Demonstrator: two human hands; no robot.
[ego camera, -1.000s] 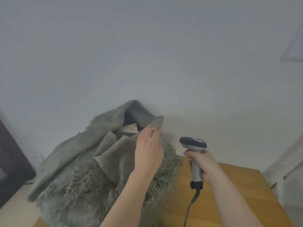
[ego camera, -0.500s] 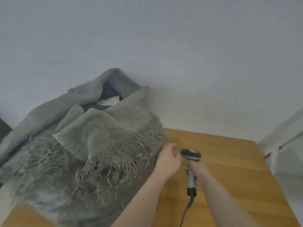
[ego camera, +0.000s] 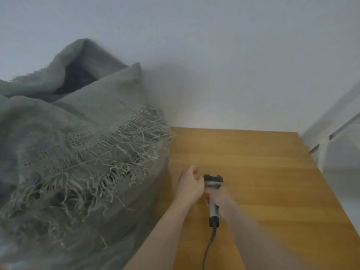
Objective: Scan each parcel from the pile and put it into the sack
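A plain room, perhaps a small packing corner. A wooden table stands against a bare white wall. A frayed sack slumps beside it.

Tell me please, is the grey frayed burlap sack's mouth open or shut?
Open: the grey frayed burlap sack gapes at its top, showing a dark interior.

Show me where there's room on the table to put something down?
The bare wooden table is free between the sack and its right edge, up to the wall. It is crowded near the left hand, right hand and scanner.
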